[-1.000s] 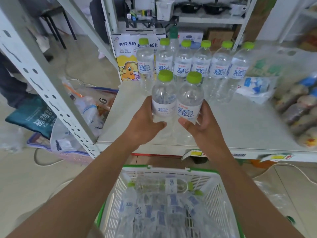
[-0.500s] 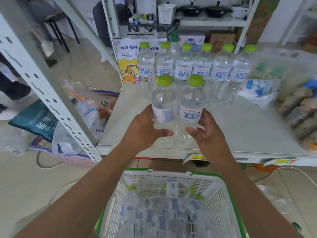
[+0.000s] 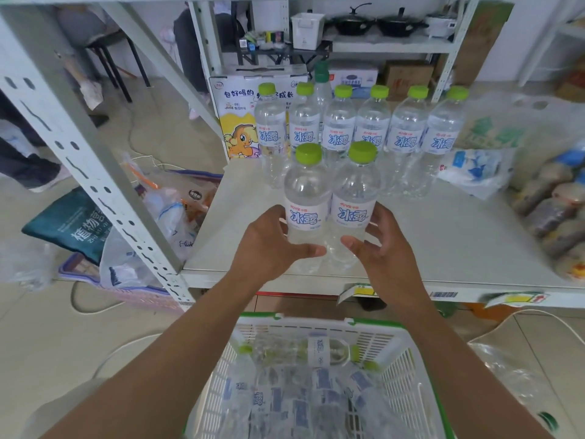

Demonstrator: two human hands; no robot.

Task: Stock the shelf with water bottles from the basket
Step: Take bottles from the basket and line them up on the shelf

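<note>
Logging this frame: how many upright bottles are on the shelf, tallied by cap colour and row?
Back-row clear plastic water bottles with lime-green caps: 6
Front-row lime-capped water bottles: 2
Taller bottle with a dark green cap, behind the back row: 1
Total upright on the grey shelf: 9
Bottles in the white plastic basket are too blurred to count.

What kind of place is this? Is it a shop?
Probably a small shop or its stockroom: a metal shelf with price tags on its front edge, a neat row of matching water bottles, and a shopping basket full of more.
</note>
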